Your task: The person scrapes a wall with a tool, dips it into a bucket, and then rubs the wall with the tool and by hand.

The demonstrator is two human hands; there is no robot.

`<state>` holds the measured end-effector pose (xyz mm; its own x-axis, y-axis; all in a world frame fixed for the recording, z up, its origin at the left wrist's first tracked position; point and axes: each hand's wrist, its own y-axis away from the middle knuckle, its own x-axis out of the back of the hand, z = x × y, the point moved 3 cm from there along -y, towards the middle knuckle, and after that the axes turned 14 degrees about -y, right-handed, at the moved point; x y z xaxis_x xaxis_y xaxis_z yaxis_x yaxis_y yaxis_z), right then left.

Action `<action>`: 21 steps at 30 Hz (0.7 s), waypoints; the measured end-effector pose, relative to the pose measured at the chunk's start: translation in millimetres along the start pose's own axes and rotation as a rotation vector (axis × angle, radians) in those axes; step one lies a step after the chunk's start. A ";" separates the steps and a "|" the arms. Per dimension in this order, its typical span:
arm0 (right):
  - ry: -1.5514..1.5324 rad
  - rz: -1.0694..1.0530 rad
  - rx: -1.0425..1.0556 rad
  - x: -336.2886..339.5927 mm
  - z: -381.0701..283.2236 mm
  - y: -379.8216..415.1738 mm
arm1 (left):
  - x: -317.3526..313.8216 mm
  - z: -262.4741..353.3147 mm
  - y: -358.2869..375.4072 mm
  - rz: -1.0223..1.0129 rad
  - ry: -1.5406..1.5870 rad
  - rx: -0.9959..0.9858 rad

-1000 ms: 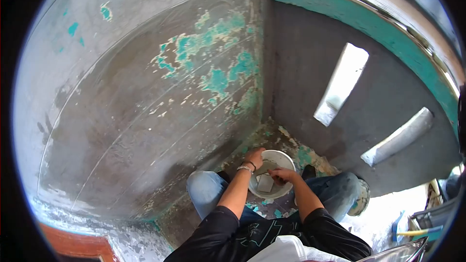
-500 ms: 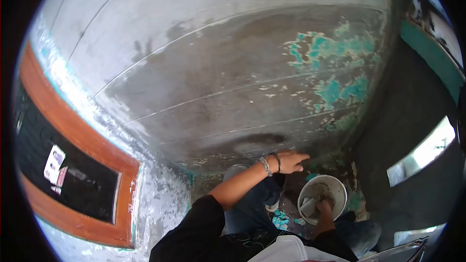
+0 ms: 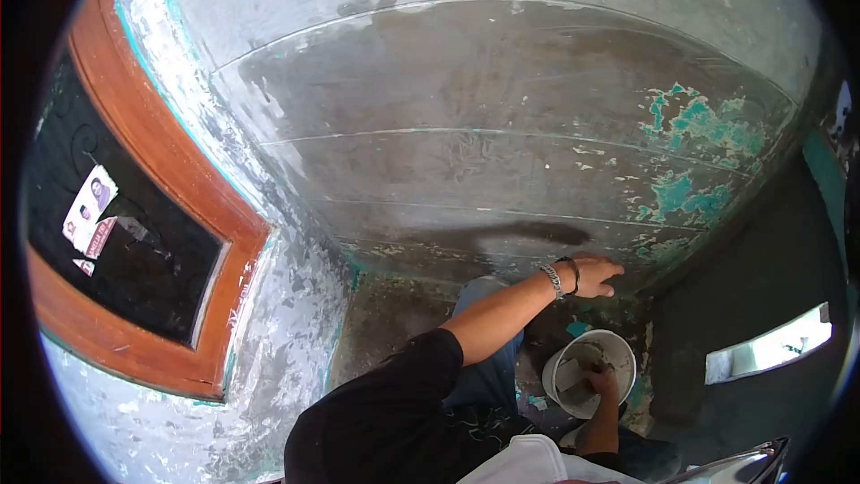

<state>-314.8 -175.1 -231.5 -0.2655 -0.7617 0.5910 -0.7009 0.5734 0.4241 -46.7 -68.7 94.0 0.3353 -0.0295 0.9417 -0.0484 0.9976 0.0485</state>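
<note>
My left hand (image 3: 593,277) reaches out low in front of the wall, a bracelet and a dark band on its wrist. Its fingers are stretched out and hold nothing. Below it, a white bucket (image 3: 624,346) stands on the floor. My right hand (image 3: 604,379) is down inside the bucket, fingers bent at the edge of a flat, pale grey, scraper-like piece (image 3: 571,375). The fingertips are partly hidden, and how the piece is gripped is not fully clear. Greyish stuff coats the bucket's inside.
The grey wall (image 3: 430,179) has a broad damp patch and peeling turquoise paint (image 3: 694,121). An orange-brown wooden frame (image 3: 242,255) with dark glass and torn stickers is at left. A dark wall (image 3: 726,278) with a bright slot bounds the right. Paint flakes lie near my legs.
My view has shifted, so the wall and frame sit differently. My left hand stays stretched out near the wall's base, and my right hand remains inside the bucket.
</note>
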 end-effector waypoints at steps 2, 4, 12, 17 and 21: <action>-0.184 0.502 0.074 1.0 -1.3 7.4 | 4.9 6.2 0.4 0.034 0.017 -0.008; -0.018 0.257 0.019 -5.0 -7.5 12.7 | 5.4 12.1 4.0 0.049 0.097 -0.045; 0.066 0.502 -0.449 -50.6 23.4 -0.6 | -9.7 20.3 -11.1 0.118 0.059 -0.100; -0.403 0.010 -0.349 -38.4 -0.8 16.2 | -5.7 20.6 -14.5 0.006 -0.104 -0.072; 0.158 -0.139 -0.279 -50.3 12.7 11.2 | -5.0 25.3 -9.0 0.034 -0.047 -0.168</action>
<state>-317.6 -134.1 -265.2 -0.0589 -0.7947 0.6041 -0.5092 0.5444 0.6666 -71.8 -79.1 97.3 0.2920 0.0053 0.9564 0.1000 0.9943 -0.0360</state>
